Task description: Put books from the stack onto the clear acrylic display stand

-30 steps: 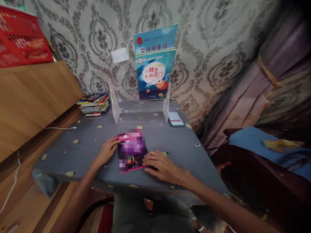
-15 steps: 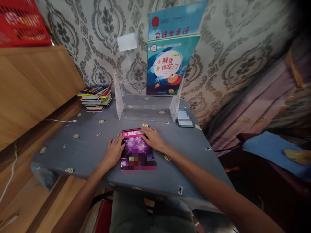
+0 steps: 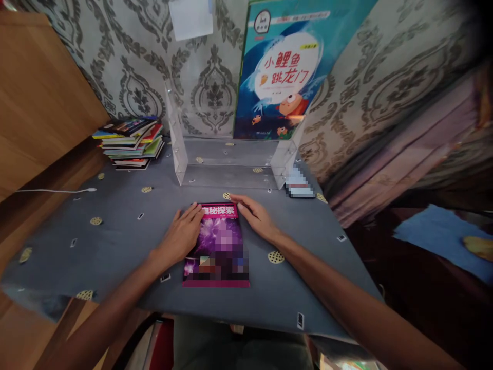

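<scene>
A purple book (image 3: 221, 244) with white lettering along its top lies flat on the table in front of me. My left hand (image 3: 184, 231) rests on its left edge, fingers stretched out over the upper left corner. At the book's upper right edge is my right hand (image 3: 256, 218), its fingers extended and lightly bent, the palm turned towards the book. Neither hand grips the book. Behind it stands a clear acrylic stand (image 3: 227, 177), holding a blue picture book (image 3: 277, 77) with an orange fish upright at its right side.
At the back left is a stack of thin books (image 3: 133, 144). A partly blurred light-blue item (image 3: 300, 184) lies right of the stand. A white cable (image 3: 57, 190) runs over the left of the grey tablecloth (image 3: 127, 246). A blue cloth (image 3: 435, 236) is off to the right.
My right hand has shifted off the purple book's cover to its right edge, uncovering more of the title. My left hand reaches further over the upper left corner. The view has come closer and lower.
</scene>
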Action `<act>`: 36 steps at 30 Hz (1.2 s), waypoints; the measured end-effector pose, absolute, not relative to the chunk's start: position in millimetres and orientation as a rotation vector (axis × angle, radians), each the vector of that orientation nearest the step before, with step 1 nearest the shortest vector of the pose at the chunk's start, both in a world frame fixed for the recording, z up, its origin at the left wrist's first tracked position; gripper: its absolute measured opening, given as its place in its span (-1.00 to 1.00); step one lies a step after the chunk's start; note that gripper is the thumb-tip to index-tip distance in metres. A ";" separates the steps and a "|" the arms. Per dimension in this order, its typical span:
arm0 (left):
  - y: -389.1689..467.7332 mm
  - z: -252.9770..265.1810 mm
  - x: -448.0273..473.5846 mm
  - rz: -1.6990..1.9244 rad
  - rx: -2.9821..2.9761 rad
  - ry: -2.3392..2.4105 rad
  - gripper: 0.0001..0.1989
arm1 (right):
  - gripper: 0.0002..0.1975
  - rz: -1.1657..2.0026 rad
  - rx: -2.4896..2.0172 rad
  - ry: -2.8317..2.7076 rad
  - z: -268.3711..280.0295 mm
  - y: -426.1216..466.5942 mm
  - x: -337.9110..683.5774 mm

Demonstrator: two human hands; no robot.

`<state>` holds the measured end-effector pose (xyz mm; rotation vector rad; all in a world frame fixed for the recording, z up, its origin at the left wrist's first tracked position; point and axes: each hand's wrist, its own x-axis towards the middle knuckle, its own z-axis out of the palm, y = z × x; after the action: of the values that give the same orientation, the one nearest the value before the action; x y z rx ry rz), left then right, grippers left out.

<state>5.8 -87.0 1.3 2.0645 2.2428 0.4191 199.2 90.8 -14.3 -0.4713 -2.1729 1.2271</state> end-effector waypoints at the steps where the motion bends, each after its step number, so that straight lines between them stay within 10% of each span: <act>1: -81.1 0.3 7.7 0.421 2.105 2.199 -0.52 | -0.59 1.258 -0.488 -2.150 -13.6 90.6 199.6; 19: -74.3 26.4 69.7 0.244 2.403 1.476 -0.51 | -0.49 1.268 -0.530 -2.098 -7.6 84.5 202.4; 36: -148.6 3.4 129.1 0.700 2.220 2.138 -0.65 | -0.63 0.866 -0.347 -2.373 -26.8 84.9 191.3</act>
<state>129.1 -148.6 3.4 2.2197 2.1385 0.7001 191.3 84.9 -26.8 -0.3472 -2.3734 0.8658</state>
